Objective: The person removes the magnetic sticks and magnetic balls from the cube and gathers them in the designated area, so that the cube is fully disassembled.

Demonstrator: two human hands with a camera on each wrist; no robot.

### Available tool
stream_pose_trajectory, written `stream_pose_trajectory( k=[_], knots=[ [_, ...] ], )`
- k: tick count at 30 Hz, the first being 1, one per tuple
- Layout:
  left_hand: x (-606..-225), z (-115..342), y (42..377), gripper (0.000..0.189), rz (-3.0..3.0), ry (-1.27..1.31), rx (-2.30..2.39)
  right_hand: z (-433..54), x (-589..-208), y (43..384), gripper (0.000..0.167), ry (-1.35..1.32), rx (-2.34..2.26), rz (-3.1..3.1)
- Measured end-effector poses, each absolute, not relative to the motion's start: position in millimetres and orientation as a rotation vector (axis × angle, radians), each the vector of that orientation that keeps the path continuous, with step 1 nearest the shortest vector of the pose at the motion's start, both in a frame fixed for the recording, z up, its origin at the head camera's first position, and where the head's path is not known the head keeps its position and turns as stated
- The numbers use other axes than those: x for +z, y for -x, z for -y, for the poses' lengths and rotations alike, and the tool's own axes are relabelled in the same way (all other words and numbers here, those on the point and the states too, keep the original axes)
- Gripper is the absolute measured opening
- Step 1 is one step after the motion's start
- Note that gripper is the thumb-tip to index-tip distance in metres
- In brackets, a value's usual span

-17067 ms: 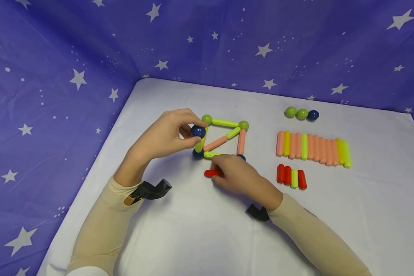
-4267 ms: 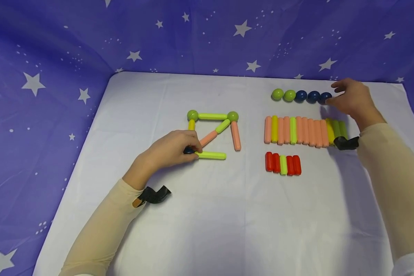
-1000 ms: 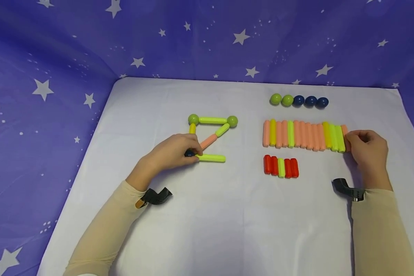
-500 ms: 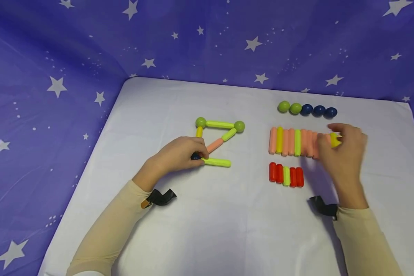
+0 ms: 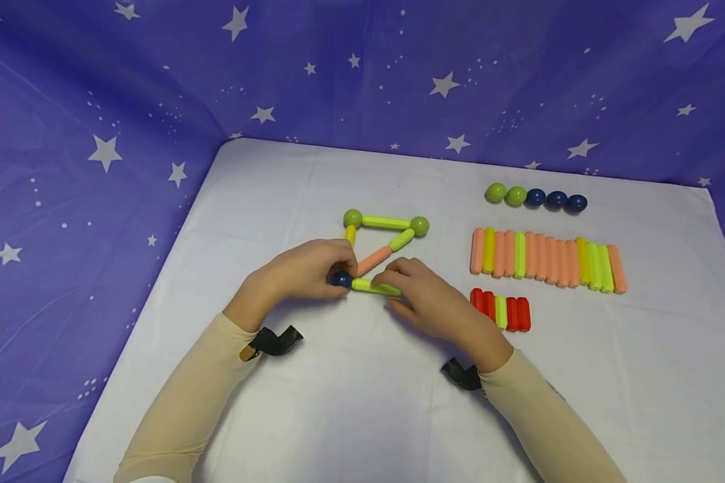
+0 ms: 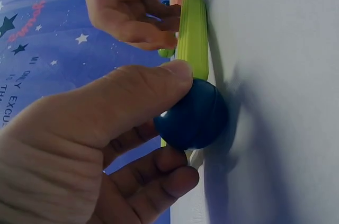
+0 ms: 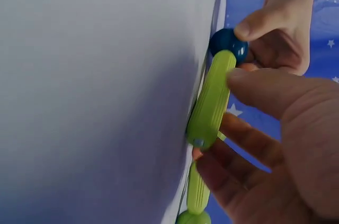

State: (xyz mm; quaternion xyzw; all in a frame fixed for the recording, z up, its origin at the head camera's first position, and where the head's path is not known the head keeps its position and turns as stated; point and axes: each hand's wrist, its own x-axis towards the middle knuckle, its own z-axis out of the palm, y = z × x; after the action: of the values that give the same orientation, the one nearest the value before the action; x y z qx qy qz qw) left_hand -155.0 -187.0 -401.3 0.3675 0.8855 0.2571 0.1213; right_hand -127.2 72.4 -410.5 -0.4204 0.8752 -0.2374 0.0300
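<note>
My left hand (image 5: 305, 272) pinches a dark blue ball (image 6: 197, 121) between thumb and fingers, low over the white table at the near left corner of a ball-and-stick frame. A light green ribbed stick (image 7: 212, 102) runs from that ball to the right, its far end free. Around this stick my right hand (image 5: 425, 298) is spread, fingertips over its far side and thumb on the near side, not curled tight. The frame also has two green balls, including one (image 5: 419, 226) at the back right, a yellow stick (image 5: 350, 235) and a diagonal of salmon (image 5: 374, 260) and short green pieces.
To the right lies a long row of salmon, yellow and green sticks (image 5: 546, 258). Short red and green sticks (image 5: 513, 313) lie in front of it, partly behind my right forearm. Green and blue balls (image 5: 536, 197) line up behind. A purple star-printed cloth (image 5: 362, 107) surrounds the table.
A salmon stick from the frame's right side now ends the long row. My right hand has swung left from there to the green stick. Earlier, two blue balls and a red stick joined the rows.
</note>
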Motion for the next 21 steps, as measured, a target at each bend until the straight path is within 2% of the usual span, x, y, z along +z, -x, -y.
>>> stream_pose_trajectory(
  k=[5, 13, 21],
  knots=[
    [-401.7, 187.7, 156.7, 0.019, -2.573, -1.098, 0.746, -60.3, -415.9, 126.0, 0.035, 1.385, -0.684, -2.662],
    [-398.4, 186.9, 155.7, 0.018, -2.580, -1.087, 0.738, -60.4, -420.5, 121.9, 0.031, 1.429, -0.699, -2.637],
    [-400.1, 184.7, 155.3, 0.018, -2.579, -1.095, 0.729, -82.9, -416.8, 116.5, 0.034, 1.298, -0.745, -2.688]
  ],
)
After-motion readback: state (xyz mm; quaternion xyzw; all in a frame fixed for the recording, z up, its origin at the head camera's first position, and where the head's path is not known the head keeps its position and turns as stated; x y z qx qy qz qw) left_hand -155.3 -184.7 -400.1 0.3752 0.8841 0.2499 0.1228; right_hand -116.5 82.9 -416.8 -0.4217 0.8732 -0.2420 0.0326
